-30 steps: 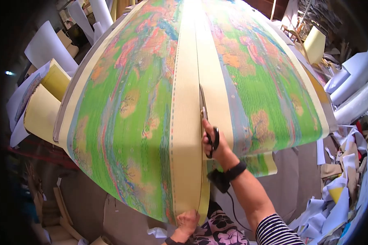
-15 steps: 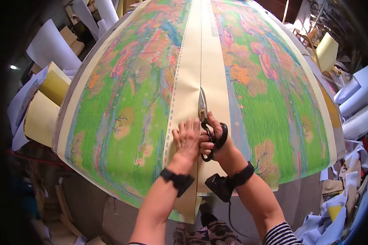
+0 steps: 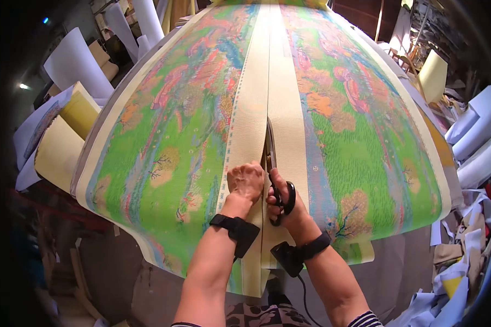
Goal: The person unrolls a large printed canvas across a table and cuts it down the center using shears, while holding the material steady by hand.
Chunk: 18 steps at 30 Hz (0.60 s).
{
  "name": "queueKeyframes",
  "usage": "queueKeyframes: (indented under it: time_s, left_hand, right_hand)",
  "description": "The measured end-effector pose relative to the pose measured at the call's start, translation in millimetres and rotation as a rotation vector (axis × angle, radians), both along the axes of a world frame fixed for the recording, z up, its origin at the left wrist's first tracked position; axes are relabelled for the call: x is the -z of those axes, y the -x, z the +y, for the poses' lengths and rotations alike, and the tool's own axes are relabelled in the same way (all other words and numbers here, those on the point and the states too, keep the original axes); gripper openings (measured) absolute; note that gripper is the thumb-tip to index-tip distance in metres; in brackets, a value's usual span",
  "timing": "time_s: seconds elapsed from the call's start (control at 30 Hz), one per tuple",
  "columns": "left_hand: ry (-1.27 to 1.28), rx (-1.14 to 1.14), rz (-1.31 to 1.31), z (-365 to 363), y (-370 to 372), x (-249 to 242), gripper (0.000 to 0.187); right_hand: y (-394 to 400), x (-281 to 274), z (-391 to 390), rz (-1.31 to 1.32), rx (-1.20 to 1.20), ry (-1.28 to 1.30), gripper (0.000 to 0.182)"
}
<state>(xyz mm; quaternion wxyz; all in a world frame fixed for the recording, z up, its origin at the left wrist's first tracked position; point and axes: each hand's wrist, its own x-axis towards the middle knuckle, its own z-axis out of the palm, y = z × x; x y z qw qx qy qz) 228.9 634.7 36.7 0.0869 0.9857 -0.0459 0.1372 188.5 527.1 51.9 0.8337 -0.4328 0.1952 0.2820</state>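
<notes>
A large printed canvas (image 3: 245,120) with green and orange landscape pictures spreads over the table, a plain cream strip running down its middle. Scissors (image 3: 271,144) are in my right hand (image 3: 287,203), fingers through the black handles and the blades pointing away from me along a slit in the cream strip. My left hand (image 3: 247,181) is closed at the slit's left edge, just beside the scissors, gripping the canvas there; its fingertips are hidden. Black bands with small boxes circle both wrists.
Rolls of white and yellow sheet (image 3: 65,133) stand at the left. On the right lie more rolls (image 3: 477,122) and a heap of scraps (image 3: 458,261). The canvas's near edge hangs over the table's front, and a cable (image 3: 305,297) trails from my right wrist.
My left hand was spread flat on the cream strip and has curled into a grip at the cut edge. The slit has widened around the scissors, whose blades have turned edge-on.
</notes>
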Motion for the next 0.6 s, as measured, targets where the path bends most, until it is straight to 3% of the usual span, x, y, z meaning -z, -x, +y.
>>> queueKeyframes:
  time_s: [0.2,0.4,0.6]
  left_hand:
    - [0.083,0.014,-0.064,9,89,6,0.019]
    - [0.185,0.059,-0.005,12,185,5,0.017]
    - [0.257,0.104,0.082,23,270,19,0.016]
  right_hand:
    - [90,-6,11,0.045,0.042,-0.091,0.041]
    - [188,2,20,0.015,0.069,0.135,0.035]
    - [251,5,31,-0.008,0.062,0.161,0.037]
